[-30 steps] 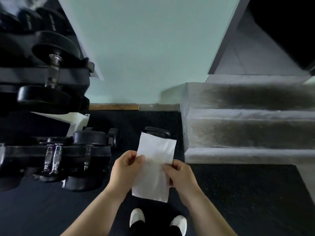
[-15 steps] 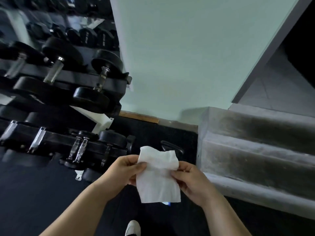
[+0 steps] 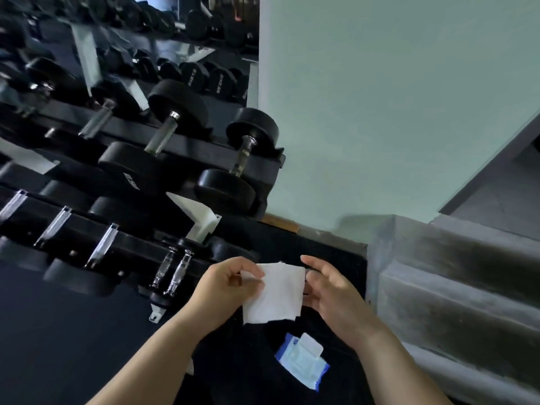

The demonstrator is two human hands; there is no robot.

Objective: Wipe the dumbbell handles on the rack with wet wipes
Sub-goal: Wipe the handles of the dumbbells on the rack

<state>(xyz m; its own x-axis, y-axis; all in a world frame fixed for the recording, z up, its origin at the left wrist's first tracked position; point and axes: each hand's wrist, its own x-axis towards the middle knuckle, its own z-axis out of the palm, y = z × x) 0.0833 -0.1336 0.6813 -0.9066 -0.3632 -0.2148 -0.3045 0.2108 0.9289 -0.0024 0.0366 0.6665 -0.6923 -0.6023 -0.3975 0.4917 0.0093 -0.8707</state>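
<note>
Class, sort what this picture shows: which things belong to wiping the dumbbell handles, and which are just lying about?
Job: wet wipe, pinched by the left hand; right hand; wipes pack; dumbbell handles; rack.
Lying about: steps; wall; floor.

Wall: pale green wall [image 3: 380, 112] fills the upper middle of the frame, plain and evenly lit.
Floor: dark, near-black floor [image 3: 58, 331] spreads across the lower left.
Skirting: there's a short wooden strip [image 3: 280, 223] where wall meets floor, centre frame.
Steps: grey steps [image 3: 453, 287] climb at the right edge, risers stained dark.
Upper right: a dark slanted trim [image 3: 491, 171] cuts across the wall.
Light: soft and cool.
</note>
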